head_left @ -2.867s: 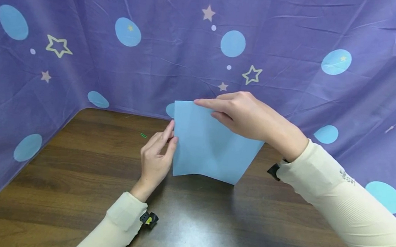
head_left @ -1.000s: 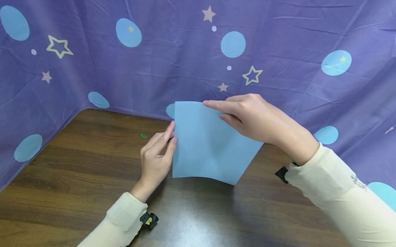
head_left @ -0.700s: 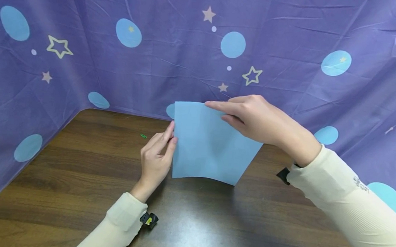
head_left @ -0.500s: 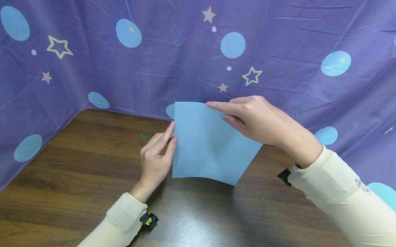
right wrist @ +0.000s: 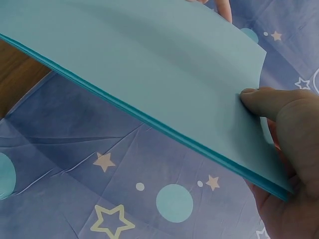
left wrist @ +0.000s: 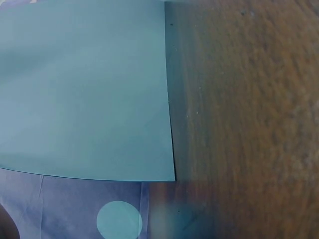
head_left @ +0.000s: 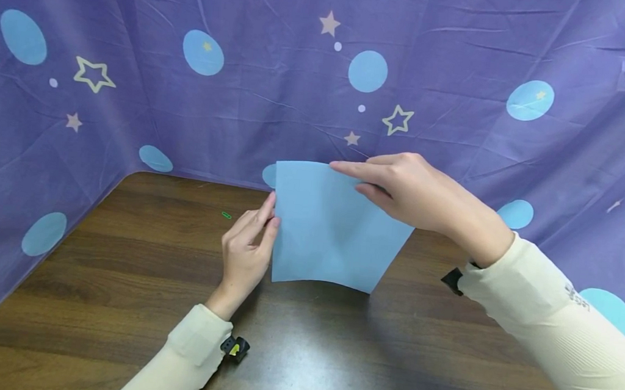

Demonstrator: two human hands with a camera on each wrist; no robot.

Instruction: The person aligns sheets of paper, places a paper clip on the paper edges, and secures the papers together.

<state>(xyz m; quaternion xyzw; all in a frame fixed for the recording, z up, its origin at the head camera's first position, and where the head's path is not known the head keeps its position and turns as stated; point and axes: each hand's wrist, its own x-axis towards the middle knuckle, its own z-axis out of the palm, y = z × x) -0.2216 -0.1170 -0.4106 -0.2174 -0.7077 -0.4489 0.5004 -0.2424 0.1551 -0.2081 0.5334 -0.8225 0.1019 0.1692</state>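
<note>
A stack of light blue paper (head_left: pixel 331 233) stands up on the table in the head view, its lower edge bowed. In the right wrist view the paper's (right wrist: pixel 149 64) darker edge shows several layers. My left hand (head_left: pixel 244 248) holds the left edge, thumb on the near face and fingers at the side. My right hand (head_left: pixel 418 188) grips the stack at its upper right, index finger lying along the top edge. Its thumb (right wrist: pixel 264 99) presses the face while the other fingers reach behind, partly hidden. From the left wrist, a corner of the paper (left wrist: pixel 99 99) shows over the wood.
A small green object (head_left: pixel 226 215) lies on the dark wood table (head_left: pixel 135 279), left of the paper. Behind hangs a purple curtain (head_left: pixel 279 64) with stars and blue dots, close to the table's far edge.
My right hand has slid rightward along the top edge of the paper and slightly down. The paper's lower edge has shifted slightly, while my left hand has stayed in place.
</note>
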